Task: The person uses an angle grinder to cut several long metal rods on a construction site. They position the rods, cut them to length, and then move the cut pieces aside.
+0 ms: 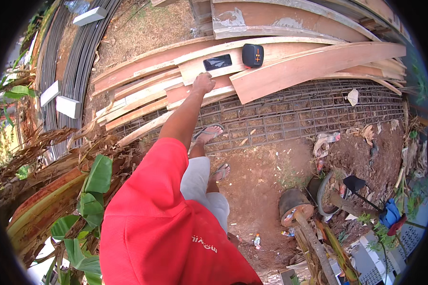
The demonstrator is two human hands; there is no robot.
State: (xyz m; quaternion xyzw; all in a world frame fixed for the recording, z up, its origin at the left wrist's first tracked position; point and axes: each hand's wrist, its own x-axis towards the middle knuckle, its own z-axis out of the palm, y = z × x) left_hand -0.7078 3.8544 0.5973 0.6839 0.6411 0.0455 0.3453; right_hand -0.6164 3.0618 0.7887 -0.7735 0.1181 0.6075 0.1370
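My left hand (pixel 204 83) reaches out to the stacked boards, its fingers curled in at the lower edge of a pale wooden plank (pixel 191 71). Part of the fingers is hidden, but the hand looks closed on that edge. Just beyond the fingertips a dark smartphone (pixel 217 62) lies flat on the same plank, apart from the hand. To its right stands a small black portable speaker (pixel 253 55) with orange marks. A wide, light-brown board (pixel 314 69) lies slantwise to the right of the speaker. My right hand does not show.
Beneath the boards runs a rusty steel rebar mesh (pixel 290 111), with my sandalled feet at its near edge. Bundled steel bars (pixel 88 50) and white blocks (pixel 68 107) lie left. Banana leaves (pixel 96 178) crowd my left; a bucket-like drum (pixel 295 207) stands lower right.
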